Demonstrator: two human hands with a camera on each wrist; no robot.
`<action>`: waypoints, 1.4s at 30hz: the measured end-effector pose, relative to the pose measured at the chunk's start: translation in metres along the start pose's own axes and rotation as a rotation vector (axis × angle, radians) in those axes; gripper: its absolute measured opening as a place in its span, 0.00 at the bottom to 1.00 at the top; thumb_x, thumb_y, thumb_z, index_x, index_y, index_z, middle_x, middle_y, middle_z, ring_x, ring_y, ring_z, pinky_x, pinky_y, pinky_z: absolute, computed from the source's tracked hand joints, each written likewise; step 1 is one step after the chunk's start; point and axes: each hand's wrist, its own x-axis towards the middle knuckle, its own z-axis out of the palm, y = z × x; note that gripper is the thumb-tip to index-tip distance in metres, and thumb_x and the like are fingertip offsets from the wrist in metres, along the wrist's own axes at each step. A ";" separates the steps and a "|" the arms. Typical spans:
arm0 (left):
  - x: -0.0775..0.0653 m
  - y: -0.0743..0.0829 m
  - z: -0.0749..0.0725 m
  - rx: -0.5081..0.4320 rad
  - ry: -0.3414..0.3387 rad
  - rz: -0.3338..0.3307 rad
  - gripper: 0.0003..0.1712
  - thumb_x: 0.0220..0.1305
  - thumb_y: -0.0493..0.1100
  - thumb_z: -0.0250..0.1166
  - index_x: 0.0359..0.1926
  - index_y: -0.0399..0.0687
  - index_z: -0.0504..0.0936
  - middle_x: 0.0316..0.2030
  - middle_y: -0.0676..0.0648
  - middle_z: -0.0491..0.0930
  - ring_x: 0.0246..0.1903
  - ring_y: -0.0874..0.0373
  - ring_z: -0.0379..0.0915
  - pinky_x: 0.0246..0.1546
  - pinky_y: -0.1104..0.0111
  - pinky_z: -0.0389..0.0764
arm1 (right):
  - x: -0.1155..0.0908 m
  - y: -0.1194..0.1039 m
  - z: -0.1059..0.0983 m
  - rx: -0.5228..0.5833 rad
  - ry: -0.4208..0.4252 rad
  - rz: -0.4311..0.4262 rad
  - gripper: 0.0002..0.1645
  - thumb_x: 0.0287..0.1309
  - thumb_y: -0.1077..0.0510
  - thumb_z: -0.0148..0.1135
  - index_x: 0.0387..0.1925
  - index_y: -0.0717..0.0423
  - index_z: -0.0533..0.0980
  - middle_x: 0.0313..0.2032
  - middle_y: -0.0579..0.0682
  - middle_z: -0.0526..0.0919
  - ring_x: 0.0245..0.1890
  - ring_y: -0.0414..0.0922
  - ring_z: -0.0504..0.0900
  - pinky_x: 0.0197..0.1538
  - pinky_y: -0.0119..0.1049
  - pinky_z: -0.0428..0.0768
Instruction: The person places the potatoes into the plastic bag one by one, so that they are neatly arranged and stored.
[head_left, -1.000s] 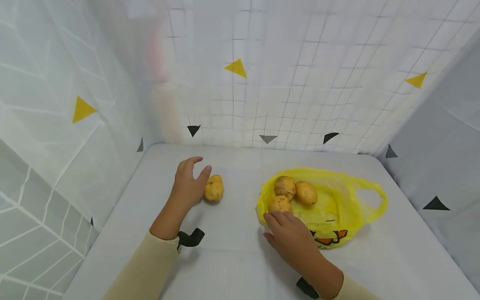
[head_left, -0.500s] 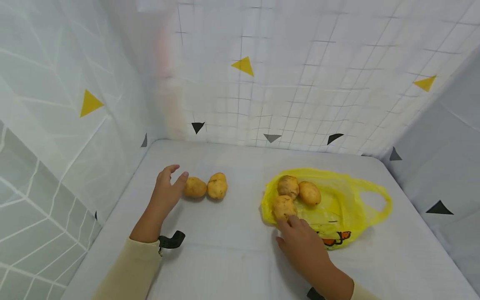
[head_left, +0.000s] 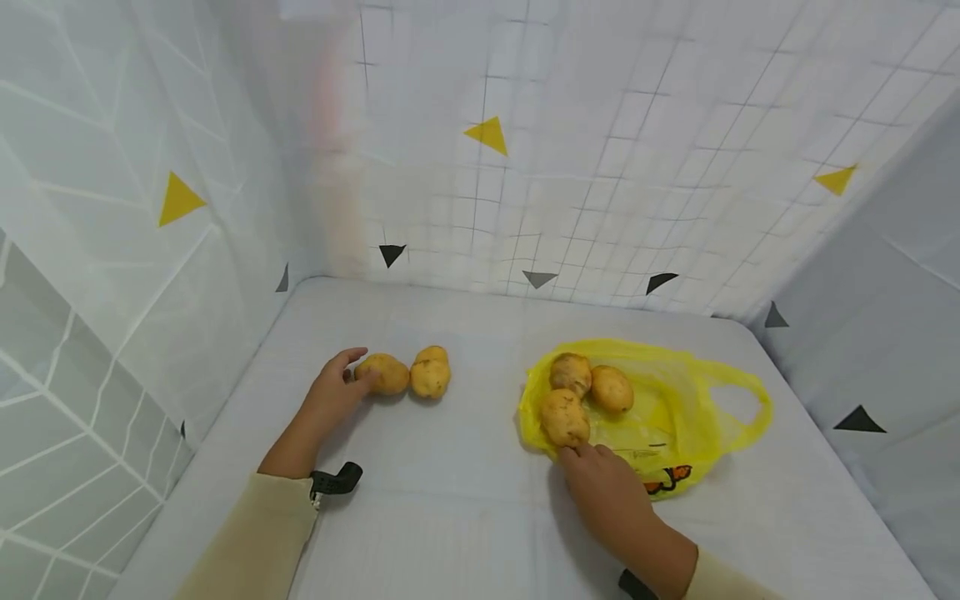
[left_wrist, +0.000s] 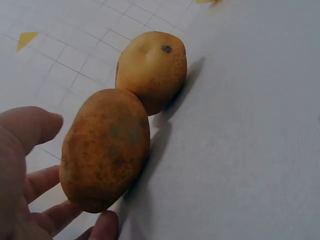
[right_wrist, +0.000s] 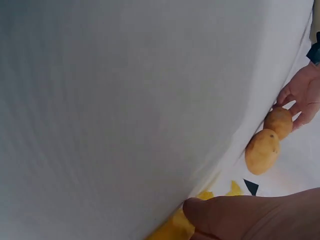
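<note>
My left hand (head_left: pixel 335 390) is beside a potato (head_left: pixel 385 375) on the table, fingers loosely spread. In the left wrist view the fingertips (left_wrist: pixel 105 227) come right up to this potato's lower end, with the thumb apart from it. A second potato (head_left: pixel 431 372) sits against the first. On the right, my right hand (head_left: pixel 606 487) pinches the near left edge of a yellow plastic bag (head_left: pixel 660 425), its fingers curled. Three potatoes lie together at the bag's left end; the nearest potato (head_left: pixel 565 418) is just beyond those fingers.
The bag's handle loop (head_left: pixel 757 412) spreads toward the right on the white-covered table (head_left: pixel 450 533). White sheets with grid lines and coloured triangles (head_left: pixel 487 136) form walls behind the table and at its sides.
My left hand has drawn left and uncovered the left potato, then come closer to it. The right hand has moved from over the nearest bagged potato to the bag's edge, its fingers curling there.
</note>
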 end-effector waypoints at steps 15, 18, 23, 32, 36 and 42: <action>0.004 -0.010 0.011 0.087 -0.015 0.100 0.40 0.73 0.55 0.68 0.80 0.55 0.64 0.78 0.35 0.56 0.78 0.36 0.51 0.75 0.38 0.56 | 0.002 0.011 0.003 0.071 0.102 0.039 0.12 0.63 0.61 0.74 0.37 0.52 0.75 0.32 0.46 0.78 0.30 0.45 0.75 0.34 0.39 0.81; 0.004 -0.009 0.011 0.105 -0.018 0.100 0.39 0.73 0.55 0.68 0.79 0.56 0.64 0.76 0.32 0.56 0.76 0.34 0.54 0.74 0.37 0.57 | 0.001 0.011 -0.001 0.102 0.160 0.046 0.12 0.64 0.60 0.73 0.39 0.51 0.75 0.32 0.45 0.78 0.31 0.45 0.76 0.35 0.39 0.80; 0.006 -0.007 0.009 0.104 -0.016 0.072 0.41 0.71 0.61 0.68 0.78 0.57 0.65 0.76 0.32 0.54 0.74 0.33 0.56 0.73 0.37 0.60 | 0.001 0.010 -0.006 0.144 0.208 0.045 0.11 0.67 0.57 0.71 0.40 0.49 0.74 0.28 0.42 0.71 0.27 0.42 0.69 0.31 0.34 0.74; 0.006 0.001 0.002 0.053 0.010 0.039 0.44 0.68 0.66 0.69 0.78 0.59 0.65 0.77 0.35 0.54 0.72 0.38 0.60 0.72 0.40 0.64 | 0.005 0.007 -0.006 0.190 0.239 0.025 0.12 0.64 0.57 0.74 0.37 0.45 0.75 0.28 0.39 0.70 0.27 0.40 0.66 0.31 0.31 0.71; 0.002 0.005 0.001 0.042 0.016 0.040 0.44 0.69 0.65 0.68 0.79 0.58 0.64 0.76 0.35 0.55 0.70 0.38 0.61 0.72 0.42 0.66 | 0.003 0.004 -0.003 0.181 0.189 0.009 0.12 0.64 0.57 0.74 0.34 0.43 0.75 0.27 0.38 0.70 0.26 0.38 0.66 0.30 0.30 0.71; -0.006 0.011 0.003 0.022 0.008 0.028 0.46 0.68 0.68 0.67 0.79 0.61 0.63 0.76 0.37 0.56 0.66 0.41 0.66 0.63 0.50 0.76 | -0.001 -0.002 0.002 0.175 0.133 -0.003 0.13 0.63 0.57 0.74 0.32 0.43 0.75 0.25 0.36 0.69 0.24 0.37 0.65 0.29 0.29 0.70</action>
